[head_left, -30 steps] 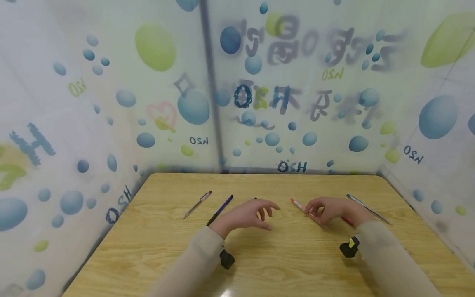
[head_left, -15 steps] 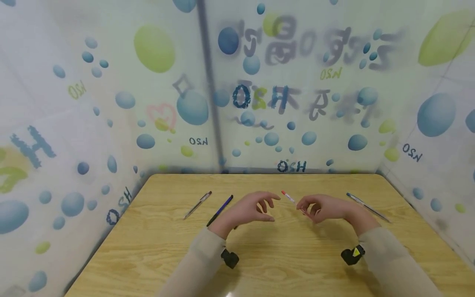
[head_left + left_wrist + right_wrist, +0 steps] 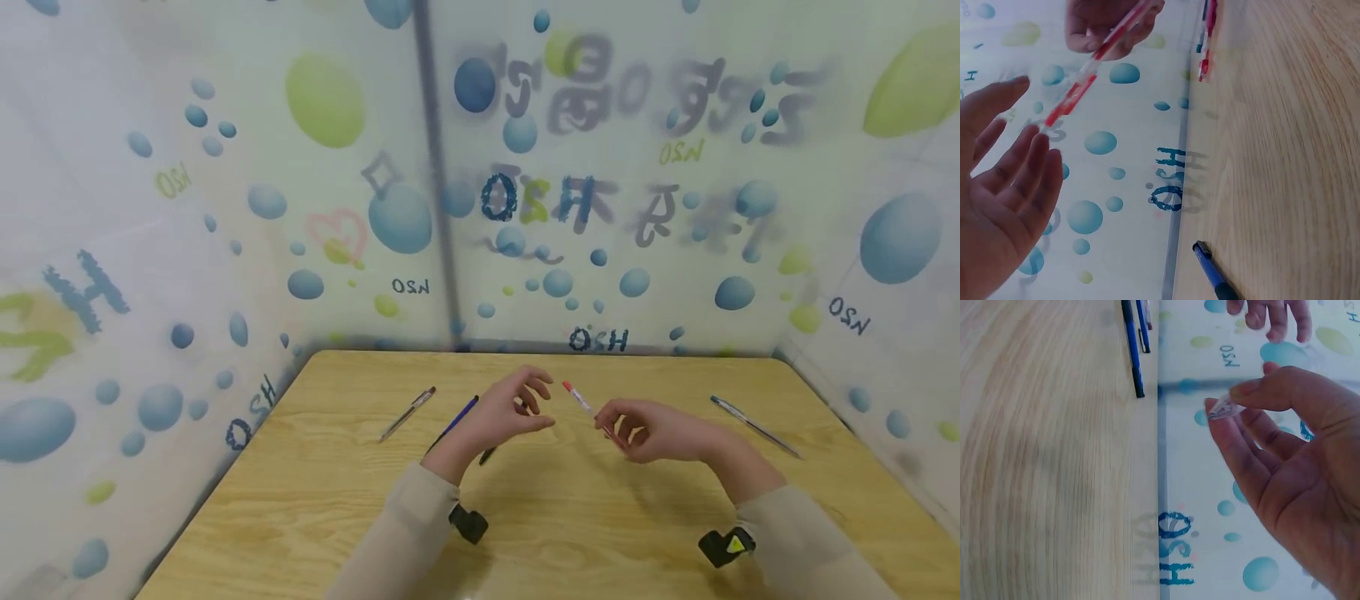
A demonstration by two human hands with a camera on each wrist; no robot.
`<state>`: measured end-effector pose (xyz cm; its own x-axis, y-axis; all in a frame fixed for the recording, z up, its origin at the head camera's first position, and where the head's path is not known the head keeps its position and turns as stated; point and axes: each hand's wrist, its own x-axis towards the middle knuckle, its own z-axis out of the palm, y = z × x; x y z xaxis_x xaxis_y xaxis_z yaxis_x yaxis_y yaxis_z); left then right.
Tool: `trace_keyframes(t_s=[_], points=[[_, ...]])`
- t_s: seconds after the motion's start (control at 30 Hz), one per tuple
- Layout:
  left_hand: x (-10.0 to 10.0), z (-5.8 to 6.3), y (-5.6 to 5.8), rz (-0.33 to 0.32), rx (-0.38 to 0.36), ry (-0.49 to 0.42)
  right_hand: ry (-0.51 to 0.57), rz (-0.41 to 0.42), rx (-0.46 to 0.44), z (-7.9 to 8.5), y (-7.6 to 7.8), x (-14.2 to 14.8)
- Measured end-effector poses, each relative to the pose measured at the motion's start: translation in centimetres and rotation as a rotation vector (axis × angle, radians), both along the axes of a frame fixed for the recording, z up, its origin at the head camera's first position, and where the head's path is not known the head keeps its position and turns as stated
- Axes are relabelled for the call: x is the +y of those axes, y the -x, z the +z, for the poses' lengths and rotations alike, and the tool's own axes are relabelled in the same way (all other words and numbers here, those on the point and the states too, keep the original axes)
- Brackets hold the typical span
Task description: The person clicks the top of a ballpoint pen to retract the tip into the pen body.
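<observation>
My right hand (image 3: 663,429) pinches a red pen (image 3: 579,397) between thumb and fingertips, holding it raised over the table with its red end pointing up toward the left hand. In the left wrist view the pen (image 3: 1075,95) shows a clear barrel with a red clip end. The right wrist view shows only its clear end (image 3: 1225,409) at the thumb and forefinger. My left hand (image 3: 501,412) is held in the air, fingers loosely bent, nothing in its grasp. Its fingertips (image 3: 1035,140) appear right by the red end in the left wrist view.
On the wooden table (image 3: 592,533) lie a clear pen with a dark end (image 3: 407,414), a blue pen (image 3: 454,422), a black pen (image 3: 487,456) partly behind the left wrist and a blue-capped pen (image 3: 753,426). Another red pen (image 3: 1205,65) lies at the right. Patterned walls (image 3: 637,325) enclose the table.
My right hand has lifted the red pen from the table and carried it left, toward the left hand. The left hand has risen slightly, uncovering more of the black pen.
</observation>
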<state>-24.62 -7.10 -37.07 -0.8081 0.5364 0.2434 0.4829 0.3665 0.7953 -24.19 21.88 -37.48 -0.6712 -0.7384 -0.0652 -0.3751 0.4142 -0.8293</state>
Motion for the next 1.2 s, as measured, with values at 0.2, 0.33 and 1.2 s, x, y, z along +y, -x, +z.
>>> trace_keyframes(t_s=[0.2, 0.33, 1.2], points=[[0.3, 0.4, -0.4, 0.108, -0.043, -0.171, 0.07, 0.014, 0.046, 0.1, -0.8, -1.8], [0.6, 0.6, -0.5, 0.16, -0.073, -0.219, 0.08, 0.019, 0.086, 0.1, -1.5, -2.6], [1.1, 0.8, -1.7, 0.171, -0.046, -0.293, 0.253, 0.011, 0.166, -1.1, -3.7, -6.0]])
